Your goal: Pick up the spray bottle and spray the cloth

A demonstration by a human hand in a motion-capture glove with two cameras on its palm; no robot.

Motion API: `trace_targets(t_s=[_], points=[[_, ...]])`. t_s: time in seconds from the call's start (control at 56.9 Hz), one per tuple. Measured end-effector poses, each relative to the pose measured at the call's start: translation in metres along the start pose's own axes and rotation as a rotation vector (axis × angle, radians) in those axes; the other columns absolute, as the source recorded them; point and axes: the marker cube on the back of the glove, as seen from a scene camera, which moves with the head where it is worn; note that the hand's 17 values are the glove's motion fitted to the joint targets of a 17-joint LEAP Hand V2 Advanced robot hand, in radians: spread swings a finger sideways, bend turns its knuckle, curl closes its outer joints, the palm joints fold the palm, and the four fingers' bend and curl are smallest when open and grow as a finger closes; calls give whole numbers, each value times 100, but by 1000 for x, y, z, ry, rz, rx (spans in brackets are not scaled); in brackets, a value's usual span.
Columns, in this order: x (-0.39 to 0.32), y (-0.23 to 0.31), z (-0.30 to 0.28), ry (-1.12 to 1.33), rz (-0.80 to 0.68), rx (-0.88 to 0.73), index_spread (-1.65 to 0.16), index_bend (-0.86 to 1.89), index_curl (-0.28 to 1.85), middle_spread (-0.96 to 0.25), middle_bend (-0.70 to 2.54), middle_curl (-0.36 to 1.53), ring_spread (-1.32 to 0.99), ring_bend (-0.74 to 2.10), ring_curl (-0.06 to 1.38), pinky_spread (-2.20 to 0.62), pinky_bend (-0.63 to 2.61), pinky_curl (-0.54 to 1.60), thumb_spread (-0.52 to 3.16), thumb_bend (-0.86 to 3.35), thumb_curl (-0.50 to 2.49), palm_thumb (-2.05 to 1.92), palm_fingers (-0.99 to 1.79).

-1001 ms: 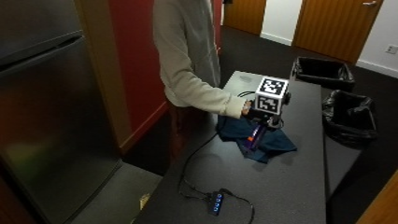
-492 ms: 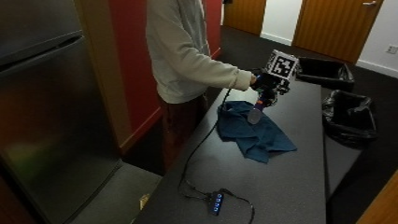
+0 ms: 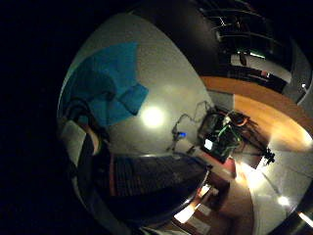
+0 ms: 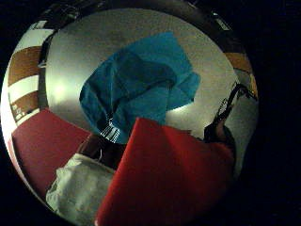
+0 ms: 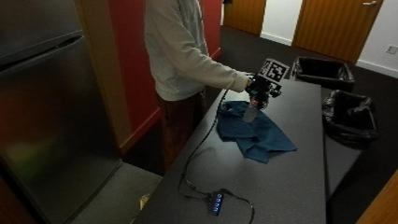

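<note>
My hand [image 5: 260, 89] has its fingers curled round the bottle [image 5: 251, 111], lifted above the cloth [image 5: 255, 130]; next I aim the nozzle down and squeeze.

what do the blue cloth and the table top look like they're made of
Cloth: soft woven fabric, matte teal-blue; it lies crumpled in limp folds with no shine. Table: a hard, smooth dark grey top, probably laminate or coated board; it reflects a soft glare from the light in the palm views, so semi-gloss rather than matte.
</note>
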Motion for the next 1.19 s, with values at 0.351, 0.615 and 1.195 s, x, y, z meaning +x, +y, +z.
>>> trace_targets(t_s=[0.351,0.615,1.195], points=[[0,9,-91,-875,-7,359,-12,48,54,-11,60,50,-19,54,43,-21,34,37,13,-3,79,93,138],[-41,10,-158,-1554,-164,609,-12,47,54,-10,59,49,-18,54,43,-20,35,37,14,-3,79,93,137],[-252,-131,-76,-1528,-151,559,-13,43,54,-9,57,49,-17,53,43,-18,36,38,21,-3,80,94,135]])
